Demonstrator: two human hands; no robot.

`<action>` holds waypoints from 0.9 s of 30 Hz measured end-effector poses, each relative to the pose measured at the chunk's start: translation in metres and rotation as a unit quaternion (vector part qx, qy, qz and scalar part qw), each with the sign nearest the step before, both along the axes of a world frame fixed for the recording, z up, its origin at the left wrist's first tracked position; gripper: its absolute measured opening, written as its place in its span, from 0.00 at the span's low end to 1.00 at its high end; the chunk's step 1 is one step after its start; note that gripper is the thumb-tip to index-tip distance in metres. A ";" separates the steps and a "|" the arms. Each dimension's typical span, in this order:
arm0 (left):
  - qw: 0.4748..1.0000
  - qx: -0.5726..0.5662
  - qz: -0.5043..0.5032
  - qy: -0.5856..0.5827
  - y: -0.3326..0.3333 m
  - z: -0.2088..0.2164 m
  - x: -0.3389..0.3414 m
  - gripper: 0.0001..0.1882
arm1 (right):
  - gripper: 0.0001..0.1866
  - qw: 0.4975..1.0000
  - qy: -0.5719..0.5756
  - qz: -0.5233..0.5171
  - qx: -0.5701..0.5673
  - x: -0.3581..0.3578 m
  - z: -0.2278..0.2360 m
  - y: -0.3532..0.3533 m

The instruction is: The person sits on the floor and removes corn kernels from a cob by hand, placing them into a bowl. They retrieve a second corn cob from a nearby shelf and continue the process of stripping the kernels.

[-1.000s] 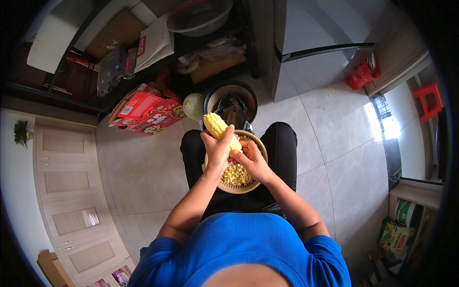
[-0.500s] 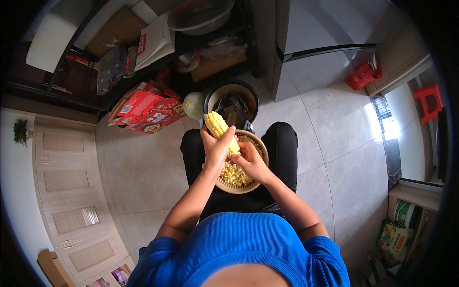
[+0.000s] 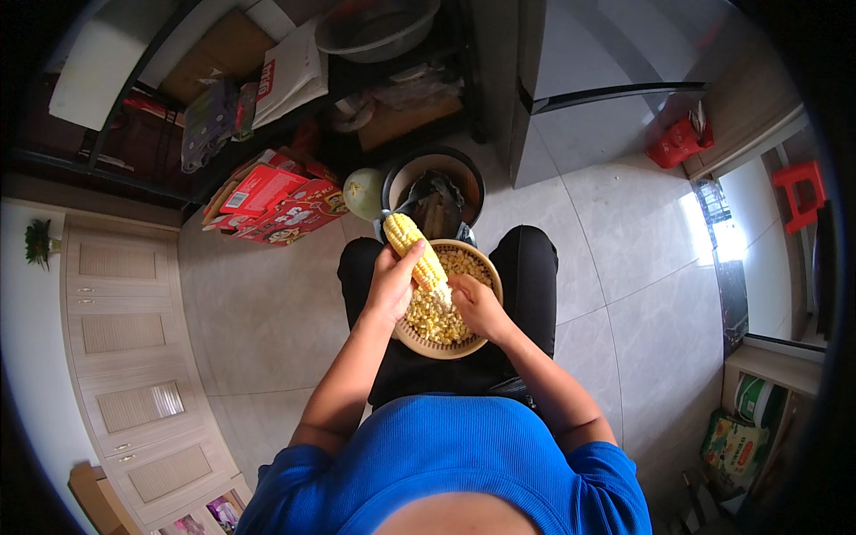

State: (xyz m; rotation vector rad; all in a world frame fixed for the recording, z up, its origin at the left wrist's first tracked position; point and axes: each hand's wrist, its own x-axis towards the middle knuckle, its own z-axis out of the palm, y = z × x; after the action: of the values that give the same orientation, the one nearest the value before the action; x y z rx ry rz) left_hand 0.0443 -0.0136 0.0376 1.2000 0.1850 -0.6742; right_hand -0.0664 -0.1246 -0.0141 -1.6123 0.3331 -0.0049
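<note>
An ear of corn (image 3: 415, 251) is in my left hand (image 3: 390, 283), whose fingers are wrapped round its side. The cob slants from upper left to lower right, and its lower end is partly bare of kernels. My right hand (image 3: 480, 309) is curled beside that lower end; whether kernels are inside its fingers is hidden. Beneath both hands a tan basket (image 3: 496, 283) sits on my lap, with many loose yellow kernels (image 3: 439, 325) lying in it.
Beyond my knees stands a dark-rimmed bin (image 3: 479, 183) with a dark bag inside. Beside it are a pale green round melon (image 3: 364, 193) and a red carton (image 3: 276, 201). A grey fridge (image 3: 606, 125) rises at far right; a dark shelf holds a clear basin (image 3: 379, 36).
The right hand has drawn slightly right along the cob's lower end, its fingers now more curled. The ear has lowered a little, with the left hand still gripping it.
</note>
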 end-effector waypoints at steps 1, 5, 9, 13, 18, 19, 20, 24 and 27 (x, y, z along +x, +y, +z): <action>1.000 0.001 -0.002 -0.018 0.000 0.000 -0.001 0.13 | 0.13 0.999 -0.031 -0.027 0.000 0.000 0.000 0.002; 0.997 0.013 0.022 -0.067 -0.001 -0.006 -0.006 0.18 | 0.14 0.930 0.070 -0.032 0.360 0.008 0.042 -0.002; 0.997 0.021 0.018 -0.065 -0.004 -0.006 -0.006 0.22 | 0.17 0.912 0.036 -0.019 0.409 0.008 0.032 0.006; 0.997 0.013 0.017 -0.070 -0.008 -0.005 -0.008 0.22 | 0.16 0.928 0.045 -0.022 0.369 0.008 0.025 0.009; 0.999 0.017 0.025 -0.043 -0.009 0.002 -0.002 0.15 | 0.18 0.944 0.007 0.005 0.330 0.005 0.028 0.008; 0.997 0.020 0.031 -0.062 -0.009 0.001 -0.003 0.15 | 0.18 0.943 0.004 -0.001 0.333 0.005 0.030 0.009; 0.996 0.024 0.037 -0.081 -0.010 -0.001 -0.004 0.14 | 0.18 0.953 -0.011 -0.003 0.302 0.006 0.030 0.011; 0.990 0.054 0.074 -0.108 -0.017 0.001 -0.009 0.12 | 0.19 0.985 -0.067 0.011 0.159 0.008 0.016 0.013; 0.993 0.058 0.039 -0.094 -0.013 0.002 -0.005 0.22 | 0.17 0.988 -0.056 0.045 0.135 0.009 0.025 0.009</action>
State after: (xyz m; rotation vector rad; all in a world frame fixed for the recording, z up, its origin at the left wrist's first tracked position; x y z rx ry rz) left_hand 0.0390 -0.0265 0.0391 1.3534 0.1124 -0.4846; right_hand -0.0578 -0.1154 0.0106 -1.3500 0.1645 0.0177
